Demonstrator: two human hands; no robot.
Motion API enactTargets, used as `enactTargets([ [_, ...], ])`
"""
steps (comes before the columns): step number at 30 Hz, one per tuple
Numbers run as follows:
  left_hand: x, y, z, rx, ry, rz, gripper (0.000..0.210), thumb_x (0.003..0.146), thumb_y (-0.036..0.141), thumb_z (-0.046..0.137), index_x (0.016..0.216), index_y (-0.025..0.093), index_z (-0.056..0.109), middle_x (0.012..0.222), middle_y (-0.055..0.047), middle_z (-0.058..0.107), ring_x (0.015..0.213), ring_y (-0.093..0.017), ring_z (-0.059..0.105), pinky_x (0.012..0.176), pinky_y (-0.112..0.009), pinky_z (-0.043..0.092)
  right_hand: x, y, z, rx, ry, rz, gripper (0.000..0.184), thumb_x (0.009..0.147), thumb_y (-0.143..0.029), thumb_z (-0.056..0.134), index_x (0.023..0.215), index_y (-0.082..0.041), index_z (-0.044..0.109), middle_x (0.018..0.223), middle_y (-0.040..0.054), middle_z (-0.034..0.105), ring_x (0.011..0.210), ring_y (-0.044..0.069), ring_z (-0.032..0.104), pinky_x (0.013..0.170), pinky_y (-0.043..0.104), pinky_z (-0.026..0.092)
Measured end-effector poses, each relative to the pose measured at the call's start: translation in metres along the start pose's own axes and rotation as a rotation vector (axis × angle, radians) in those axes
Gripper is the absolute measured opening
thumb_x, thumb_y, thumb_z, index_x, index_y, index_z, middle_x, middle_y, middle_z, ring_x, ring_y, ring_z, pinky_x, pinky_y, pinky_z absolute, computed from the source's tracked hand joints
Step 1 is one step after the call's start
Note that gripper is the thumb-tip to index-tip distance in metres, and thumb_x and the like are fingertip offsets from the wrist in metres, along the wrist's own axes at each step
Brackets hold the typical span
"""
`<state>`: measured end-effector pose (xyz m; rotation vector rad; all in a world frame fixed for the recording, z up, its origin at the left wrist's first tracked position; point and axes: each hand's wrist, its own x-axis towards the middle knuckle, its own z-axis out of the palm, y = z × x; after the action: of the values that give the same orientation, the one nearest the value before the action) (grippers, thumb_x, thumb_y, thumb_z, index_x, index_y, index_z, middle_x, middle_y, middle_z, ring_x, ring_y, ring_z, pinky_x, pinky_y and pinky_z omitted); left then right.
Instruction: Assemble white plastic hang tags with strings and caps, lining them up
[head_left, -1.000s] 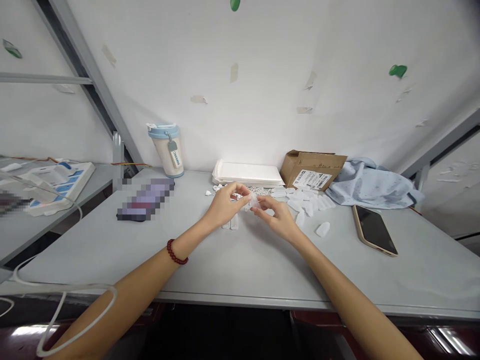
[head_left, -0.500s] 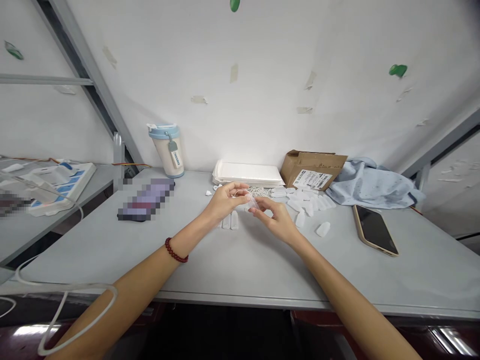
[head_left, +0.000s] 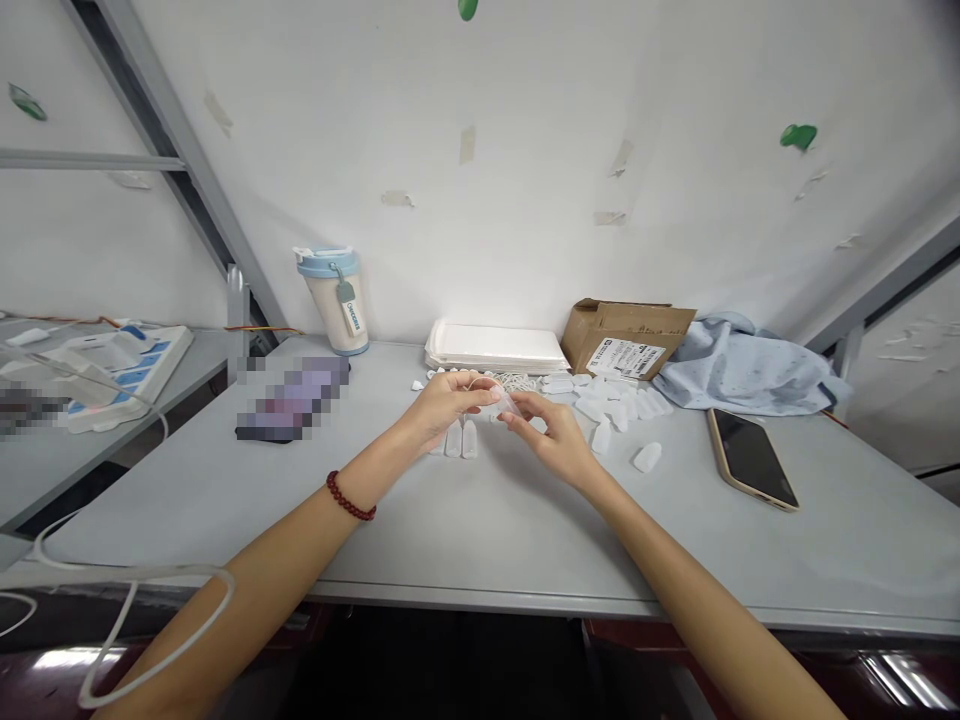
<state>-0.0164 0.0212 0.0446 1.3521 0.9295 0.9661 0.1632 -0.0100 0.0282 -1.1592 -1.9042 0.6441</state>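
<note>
Over the grey table (head_left: 480,530), both hands meet at a small translucent plastic piece (head_left: 507,404). My left hand (head_left: 446,408), with a dark red bead bracelet at the wrist, pinches its upper left end, where a thin white cord loop seems to show. My right hand (head_left: 551,428) grips the lower right side between thumb and fingers. Just below my left hand, flat rounded plastic pieces (head_left: 469,440) lie side by side in a row, partly covered by it. Behind the hands sits a bunch of white cords (head_left: 517,382). To the right, several loose translucent pieces (head_left: 619,405) are heaped.
At the back stand a cup with a blue lid (head_left: 334,300), a stack of white trays or lids (head_left: 495,348) and a cardboard box (head_left: 626,340). A light blue cloth (head_left: 750,370) and a phone (head_left: 752,460) are on the right. A pixelated purple item (head_left: 292,398) lies left.
My left hand has shifted very slightly, with its fingers drawn in a little at the plastic piece. My right hand keeps nearly the same place.
</note>
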Motion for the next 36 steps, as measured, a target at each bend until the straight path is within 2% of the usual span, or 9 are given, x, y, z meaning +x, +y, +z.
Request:
enactTargets([
  [5,-0.0017,0.0020,0.0023,0.048,0.015,0.062,0.028,0.072,0.045,0.068,0.080,0.019,0.070,0.092,-0.004,0.066,0.092,-0.018,0.056,0.082,-0.032,0.041,0.0010,0.0020,0.0002,0.010,0.020,0.024,0.030,0.085,-0.039,0.053,0.102,-0.016,0.062,0.076,0.0043,0.065,0.075,0.018,0.060,0.065,0.029,0.044],
  [9,-0.0019,0.0011,0.0015,0.067,0.038,0.028,0.028,0.070,0.043,0.071,0.083,0.019,0.071,0.097,-0.005,0.067,0.094,-0.019,0.056,0.082,-0.032,0.041,0.0013,0.0044,0.0010,0.014,0.024,0.029,0.029,0.084,-0.038,0.054,0.100,-0.015,0.062,0.075,0.0043,0.064,0.074,0.018,0.060,0.064,0.029,0.043],
  [18,0.0018,-0.0010,-0.0053,0.001,-0.055,-0.021,0.028,0.064,0.037,0.076,0.086,0.020,0.071,0.095,-0.004,0.065,0.090,-0.017,0.057,0.078,-0.031,0.040,0.0000,-0.0007,0.0009,0.022,0.013,0.024,0.029,0.085,-0.037,0.053,0.103,-0.017,0.063,0.076,0.0046,0.065,0.075,0.018,0.059,0.059,0.027,0.041],
  [24,0.0019,-0.0013,-0.0058,0.024,-0.046,0.022,0.031,0.070,0.048,0.069,0.085,0.021,0.073,0.100,-0.007,0.067,0.095,-0.020,0.057,0.078,-0.032,0.043,0.0001,0.0007,0.0009,0.004,0.032,0.012,0.028,0.085,-0.039,0.053,0.099,-0.017,0.062,0.077,0.0050,0.066,0.075,0.019,0.060,0.059,0.028,0.043],
  [30,0.0012,-0.0004,-0.0030,0.087,-0.002,0.064,0.030,0.070,0.046,0.070,0.084,0.019,0.073,0.095,-0.006,0.068,0.091,-0.019,0.057,0.078,-0.031,0.043,-0.0015,0.0004,0.0021,0.011,0.027,0.006,0.027,0.085,-0.037,0.053,0.100,-0.016,0.061,0.075,0.0049,0.065,0.073,0.018,0.060,0.055,0.026,0.041],
  [36,-0.0018,0.0051,-0.0013,0.177,-0.022,0.157,0.030,0.071,0.044,0.068,0.084,0.017,0.072,0.087,-0.006,0.069,0.086,-0.019,0.058,0.077,-0.032,0.044,-0.0030,0.0011,0.0032,-0.040,0.042,-0.031,0.026,0.086,-0.037,0.051,0.101,-0.017,0.060,0.077,0.0049,0.066,0.071,0.018,0.059,0.054,0.026,0.042],
])
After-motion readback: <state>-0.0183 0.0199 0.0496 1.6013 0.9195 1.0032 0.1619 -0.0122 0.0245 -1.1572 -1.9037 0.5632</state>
